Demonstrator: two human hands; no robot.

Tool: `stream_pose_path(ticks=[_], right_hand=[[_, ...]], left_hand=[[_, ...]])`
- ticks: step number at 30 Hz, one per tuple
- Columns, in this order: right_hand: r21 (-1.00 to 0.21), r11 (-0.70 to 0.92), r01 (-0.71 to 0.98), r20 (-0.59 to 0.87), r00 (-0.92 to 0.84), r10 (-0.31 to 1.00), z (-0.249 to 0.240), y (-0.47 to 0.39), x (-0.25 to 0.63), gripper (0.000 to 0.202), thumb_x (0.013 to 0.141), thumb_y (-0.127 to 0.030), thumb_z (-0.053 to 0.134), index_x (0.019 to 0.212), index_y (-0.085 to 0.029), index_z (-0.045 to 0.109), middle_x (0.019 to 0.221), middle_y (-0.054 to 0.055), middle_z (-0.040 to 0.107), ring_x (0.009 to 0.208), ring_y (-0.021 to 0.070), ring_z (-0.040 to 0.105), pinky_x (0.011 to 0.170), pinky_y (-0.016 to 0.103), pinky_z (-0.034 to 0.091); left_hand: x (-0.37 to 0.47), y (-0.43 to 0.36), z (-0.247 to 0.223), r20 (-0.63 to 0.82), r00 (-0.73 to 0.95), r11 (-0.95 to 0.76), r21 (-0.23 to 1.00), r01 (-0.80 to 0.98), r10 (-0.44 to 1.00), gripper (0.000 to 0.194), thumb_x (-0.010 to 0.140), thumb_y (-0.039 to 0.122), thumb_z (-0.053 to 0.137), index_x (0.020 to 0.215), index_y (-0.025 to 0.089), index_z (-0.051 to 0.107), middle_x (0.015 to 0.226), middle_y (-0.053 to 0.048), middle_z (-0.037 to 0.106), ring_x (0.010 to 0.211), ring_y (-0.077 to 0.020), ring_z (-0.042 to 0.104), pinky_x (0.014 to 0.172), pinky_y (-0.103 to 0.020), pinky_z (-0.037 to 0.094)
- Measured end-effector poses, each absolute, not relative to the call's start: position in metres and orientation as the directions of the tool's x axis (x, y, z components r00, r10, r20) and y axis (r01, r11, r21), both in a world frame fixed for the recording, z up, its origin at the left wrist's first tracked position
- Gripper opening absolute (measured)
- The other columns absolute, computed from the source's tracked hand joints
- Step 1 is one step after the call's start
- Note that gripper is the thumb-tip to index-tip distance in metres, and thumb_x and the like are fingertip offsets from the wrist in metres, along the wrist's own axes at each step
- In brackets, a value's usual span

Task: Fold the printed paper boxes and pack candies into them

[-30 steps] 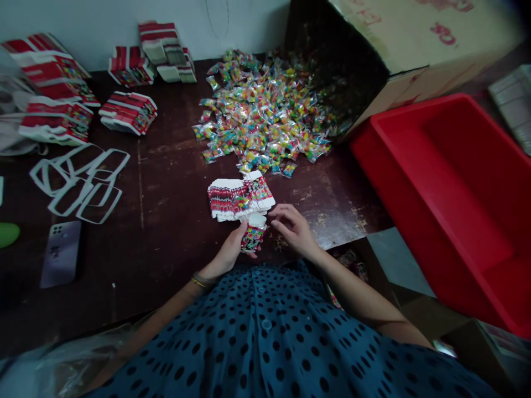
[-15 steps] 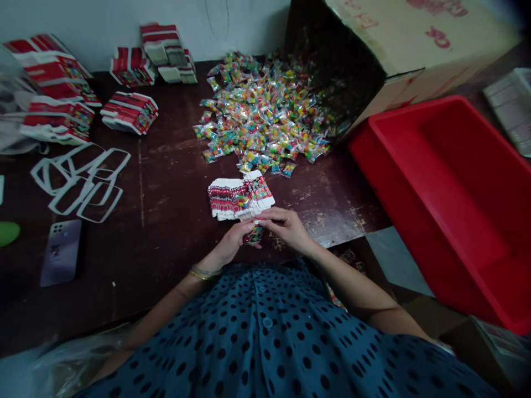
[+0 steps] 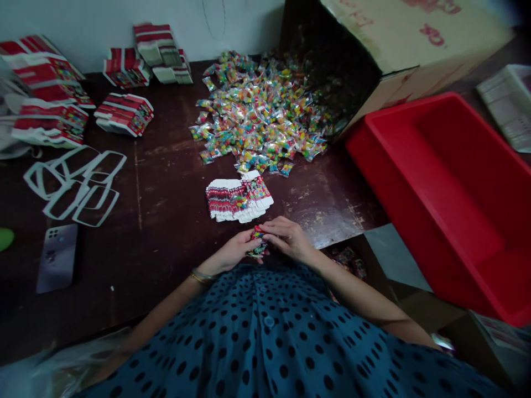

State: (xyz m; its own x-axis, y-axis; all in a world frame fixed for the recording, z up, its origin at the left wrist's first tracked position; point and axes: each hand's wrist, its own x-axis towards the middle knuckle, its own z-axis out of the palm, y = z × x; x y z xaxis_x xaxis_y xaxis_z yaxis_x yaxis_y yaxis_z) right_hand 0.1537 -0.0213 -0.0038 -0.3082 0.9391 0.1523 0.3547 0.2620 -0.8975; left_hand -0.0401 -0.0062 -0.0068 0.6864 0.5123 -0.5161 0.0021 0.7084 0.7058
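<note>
Close to my body, a small printed candy box [image 3: 258, 249], mostly dark with a red top end, is held between both hands. My left hand [image 3: 236, 250] is closed around its left side. From the other side, the fingers of my right hand [image 3: 289, 237] pinch at its red top end. Just beyond the hands lies a fanned stack of flat red-and-white boxes [image 3: 222, 202], with one small clear candy packet [image 3: 239, 202] on top. Farther back spreads a heap of candy packets [image 3: 257, 119] in clear wrap.
A cardboard carton [image 3: 409, 91] lies open toward the heap. At right stands a red plastic bin [image 3: 357, 146]. Banded bundles of flat boxes [image 3: 124, 113], white paper bands [image 3: 97, 204] and a phone [image 3: 57, 260] are at left. An open box [image 3: 352, 262] sits below the table edge.
Both hands have come slightly nearer my body with the candy box. The white flap at its top no longer shows; a red end shows there. The whole view has shifted a little.
</note>
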Motion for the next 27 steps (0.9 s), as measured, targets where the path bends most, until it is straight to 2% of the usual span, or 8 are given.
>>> stream_pose_path(ticks=[2, 5, 8, 12, 14, 18, 23, 27], right_hand=[[-0.930, 0.154, 0.335, 0.048, -0.305, 0.951, 0.005, -0.026, 0.177, 0.026, 0.088, -0.033, 0.059, 0.108, -0.023, 0.071, 0.101, 0.007, 0.072, 0.094, 0.0195, 0.063, 0.085, 0.035, 0.050], [-0.919, -0.072, 0.389, -0.250, -0.431, 0.867, 0.028, -0.032, 0.226, 0.026, 0.088, -0.037, 0.057, 0.100, -0.021, 0.074, 0.095, 0.005, 0.073, 0.084, 0.0187, 0.066, 0.076, 0.030, 0.051], [-0.863, -0.056, 0.502, -0.372, -0.557, 0.742, 0.041, -0.028, 0.247, 0.027, 0.086, -0.040, 0.058, 0.090, -0.020, 0.075, 0.087, 0.003, 0.073, 0.076, 0.0190, 0.066, 0.071, 0.029, 0.050], [-0.804, 0.235, 0.546, -0.093, -0.506, 0.857, 0.018, 0.014, 0.194, 0.025, 0.090, -0.033, 0.055, 0.107, -0.023, 0.069, 0.106, 0.005, 0.070, 0.097, 0.0200, 0.062, 0.088, 0.033, 0.046], [-0.706, 0.301, 0.641, 0.041, -0.387, 0.921, -0.002, 0.046, 0.159, 0.033, 0.090, -0.033, 0.055, 0.121, -0.022, 0.061, 0.122, 0.008, 0.062, 0.111, 0.0230, 0.053, 0.095, 0.038, 0.041], [-0.490, 0.020, 0.872, 0.014, -0.015, 1.000, -0.033, 0.093, 0.133, 0.042, 0.084, -0.041, 0.061, 0.117, -0.014, 0.060, 0.124, 0.018, 0.054, 0.114, 0.0321, 0.045, 0.090, 0.046, 0.037], [-0.533, -0.062, 0.844, -0.073, 0.027, 0.997, -0.050, 0.094, 0.149, 0.026, 0.083, -0.044, 0.060, 0.085, -0.019, 0.066, 0.099, 0.009, 0.063, 0.097, 0.0253, 0.051, 0.083, 0.039, 0.035], [-0.495, -0.045, 0.868, 0.011, 0.058, 0.998, -0.051, 0.080, 0.148, 0.048, 0.075, -0.051, 0.066, 0.110, -0.019, 0.061, 0.110, 0.012, 0.062, 0.100, 0.0282, 0.049, 0.082, 0.038, 0.034]], left_hand=[[-0.033, -0.010, -0.006, -0.487, 0.720, 0.686, 0.727, 0.022, 0.493, 0.046, 0.082, 0.043, 0.062, 0.121, 0.018, 0.058, 0.101, -0.009, 0.063, 0.089, -0.0214, 0.062, 0.069, -0.033, 0.054], [-0.032, -0.006, -0.005, -0.451, 0.745, 0.585, 0.804, 0.102, 0.491, 0.048, 0.082, 0.041, 0.063, 0.126, 0.022, 0.057, 0.120, -0.010, 0.059, 0.100, -0.0208, 0.059, 0.080, -0.032, 0.052], [-0.044, 0.006, -0.005, -0.453, 0.700, 0.521, 0.843, 0.134, 0.552, 0.046, 0.082, 0.038, 0.063, 0.125, 0.022, 0.057, 0.121, -0.010, 0.058, 0.099, -0.0198, 0.059, 0.080, -0.031, 0.051], [-0.061, 0.016, -0.006, -0.497, 0.577, 0.503, 0.848, 0.165, 0.648, 0.035, 0.083, 0.039, 0.059, 0.109, 0.015, 0.063, 0.098, -0.008, 0.062, 0.083, -0.0165, 0.060, 0.069, -0.027, 0.051], [-0.065, 0.014, -0.008, -0.522, 0.546, 0.514, 0.838, 0.184, 0.655, 0.032, 0.083, 0.038, 0.058, 0.104, 0.014, 0.063, 0.092, -0.007, 0.062, 0.079, -0.0153, 0.060, 0.066, -0.026, 0.049], [-0.071, 0.008, -0.011, -0.532, 0.553, 0.535, 0.827, 0.175, 0.642, 0.033, 0.083, 0.040, 0.058, 0.104, 0.016, 0.062, 0.092, -0.007, 0.063, 0.078, -0.0152, 0.059, 0.065, -0.026, 0.049], [-0.064, 0.011, -0.015, -0.525, 0.537, 0.536, 0.830, 0.152, 0.661, 0.034, 0.082, 0.040, 0.059, 0.104, 0.016, 0.062, 0.092, -0.006, 0.063, 0.077, -0.0149, 0.059, 0.065, -0.026, 0.048], [-0.052, 0.017, -0.014, -0.501, 0.576, 0.508, 0.845, 0.167, 0.646, 0.032, 0.081, 0.039, 0.059, 0.102, 0.015, 0.063, 0.090, -0.006, 0.063, 0.077, -0.0148, 0.059, 0.064, -0.025, 0.048]])
